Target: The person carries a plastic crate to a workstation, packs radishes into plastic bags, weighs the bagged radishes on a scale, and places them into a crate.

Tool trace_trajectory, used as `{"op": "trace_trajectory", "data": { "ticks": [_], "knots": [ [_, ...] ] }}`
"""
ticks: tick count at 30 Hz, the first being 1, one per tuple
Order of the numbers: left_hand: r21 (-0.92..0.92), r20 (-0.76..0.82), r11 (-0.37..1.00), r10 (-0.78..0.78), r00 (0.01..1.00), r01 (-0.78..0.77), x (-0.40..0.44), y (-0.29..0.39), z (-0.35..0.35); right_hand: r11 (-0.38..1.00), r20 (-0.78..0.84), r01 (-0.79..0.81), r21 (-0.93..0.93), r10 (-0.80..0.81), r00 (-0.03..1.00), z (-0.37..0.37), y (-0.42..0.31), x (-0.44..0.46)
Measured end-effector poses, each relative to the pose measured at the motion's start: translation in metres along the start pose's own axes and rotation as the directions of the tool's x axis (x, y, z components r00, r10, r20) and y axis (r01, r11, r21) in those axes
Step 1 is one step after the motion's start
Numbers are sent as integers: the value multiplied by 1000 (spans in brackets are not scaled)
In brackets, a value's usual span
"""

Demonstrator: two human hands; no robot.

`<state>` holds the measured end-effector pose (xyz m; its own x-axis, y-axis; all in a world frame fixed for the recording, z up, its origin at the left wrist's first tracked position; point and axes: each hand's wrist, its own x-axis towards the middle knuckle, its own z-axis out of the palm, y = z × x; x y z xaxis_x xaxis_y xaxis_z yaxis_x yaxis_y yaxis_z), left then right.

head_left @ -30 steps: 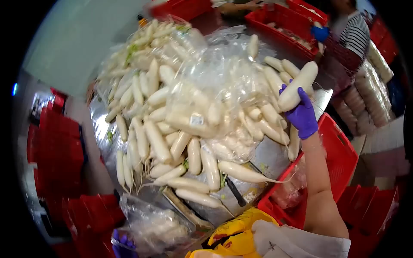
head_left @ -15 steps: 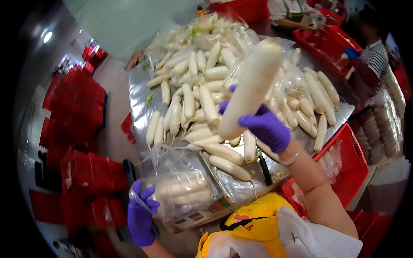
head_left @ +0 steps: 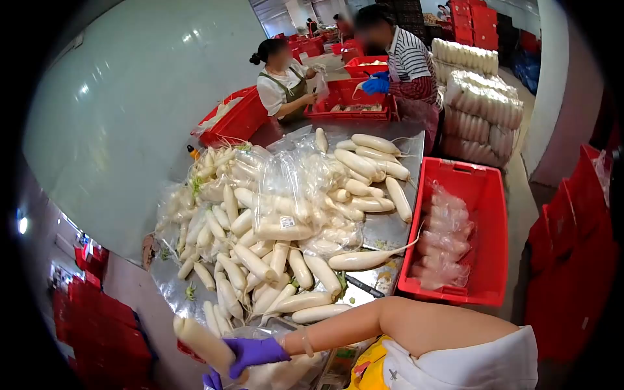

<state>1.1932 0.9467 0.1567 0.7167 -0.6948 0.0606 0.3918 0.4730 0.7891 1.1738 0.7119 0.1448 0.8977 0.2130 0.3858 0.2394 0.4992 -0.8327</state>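
Observation:
My right hand [head_left: 257, 354], in a purple glove, is closed around a white daikon radish [head_left: 203, 341] at the lower left. The radish is tilted, its upper end pointing up and left. Just below it, at the bottom edge, a bit of my left hand [head_left: 212, 379] shows in the same kind of glove. Most of its fingers are hidden, so its grip cannot be made out. Under my right wrist lies a clear plastic bag [head_left: 286, 374] with pale radishes inside. A large pile of daikon radishes [head_left: 260, 260] covers the metal table, with clear bags among them.
A dark-handled knife [head_left: 365, 285] lies on the metal table [head_left: 390, 231]. Right of it stands a red crate [head_left: 497, 234] with bagged radishes. Two people work at red crates across the table. Stacked bagged radishes [head_left: 484, 114] and more red crates [head_left: 97, 325] stand around.
My right hand has brought the radish from above the pile down to the lower left, beside my left hand. The view has turned right and up, so my left hand is now mostly out of frame.

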Motion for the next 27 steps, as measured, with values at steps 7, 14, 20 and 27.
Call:
{"op": "trace_trajectory", "data": {
  "ticks": [7,14,20,27],
  "knots": [
    [62,-48,998,14,999,-11,-13,10,19,858,150,-115,-501,217,965,13,47,7],
    [75,-73,997,17,997,-11,-25,11,15,689,141,-202,-696,407,903,2,49,-17],
    [98,-85,995,16,996,-8,-32,13,13,465,103,-323,-825,685,721,-6,44,-43],
    [127,-112,992,32,993,-18,-41,14,5,607,-46,-579,-544,667,743,-65,-5,-93]
  ]
}}
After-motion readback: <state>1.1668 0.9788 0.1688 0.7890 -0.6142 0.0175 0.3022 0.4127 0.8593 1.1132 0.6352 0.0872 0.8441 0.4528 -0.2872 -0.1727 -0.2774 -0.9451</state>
